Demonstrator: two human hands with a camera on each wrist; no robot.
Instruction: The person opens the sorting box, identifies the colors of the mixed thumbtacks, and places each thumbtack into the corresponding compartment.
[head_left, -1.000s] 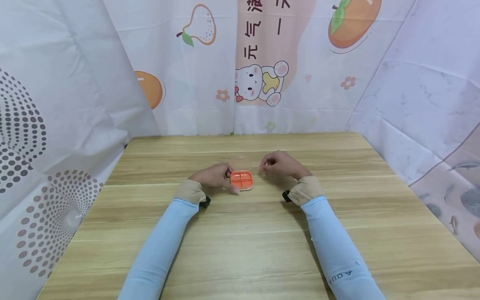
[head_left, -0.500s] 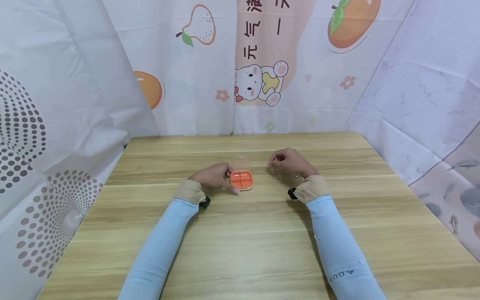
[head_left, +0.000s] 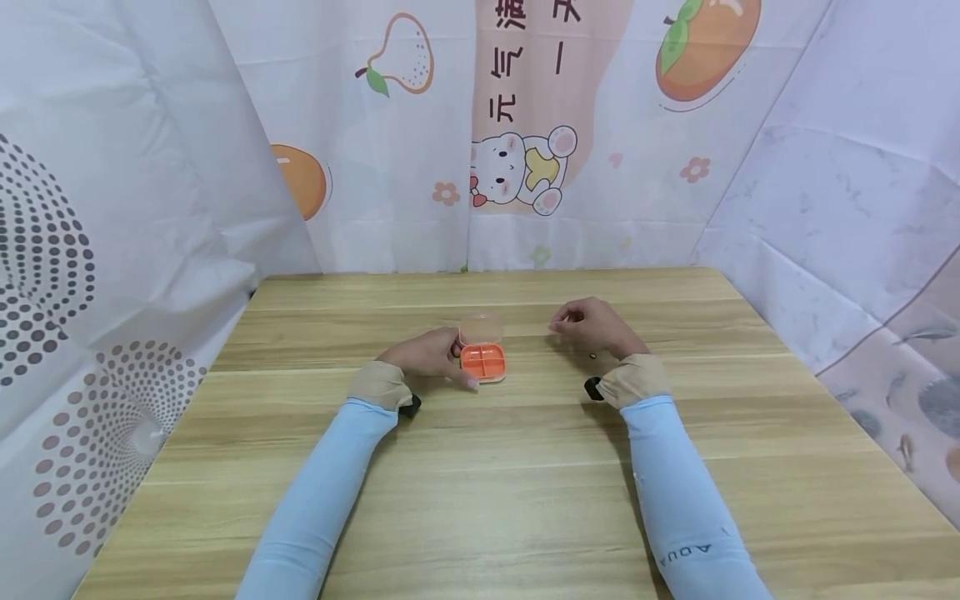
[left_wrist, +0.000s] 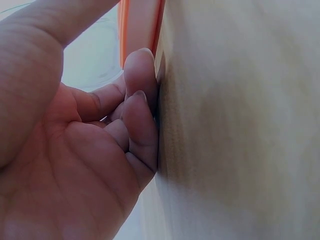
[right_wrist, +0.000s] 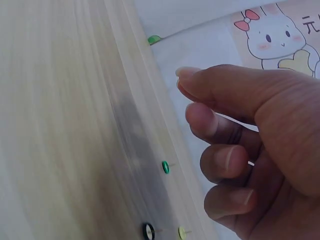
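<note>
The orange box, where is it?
In the head view, the orange box is on the table, with the left hand at its left side and its clear lid behind.

Head view: forward, down. Wrist views: close on hands (left_wrist: 90, 135) (right_wrist: 280, 145). All share tabletop (head_left: 480, 483).

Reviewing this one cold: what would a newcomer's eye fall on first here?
Probably the orange divided box mid-table, its clear lid open at the far side and the left hand holding its left side. Next, the right hand over the table to the right, with small green, black and yellow pins nearby in the right wrist view.
</note>
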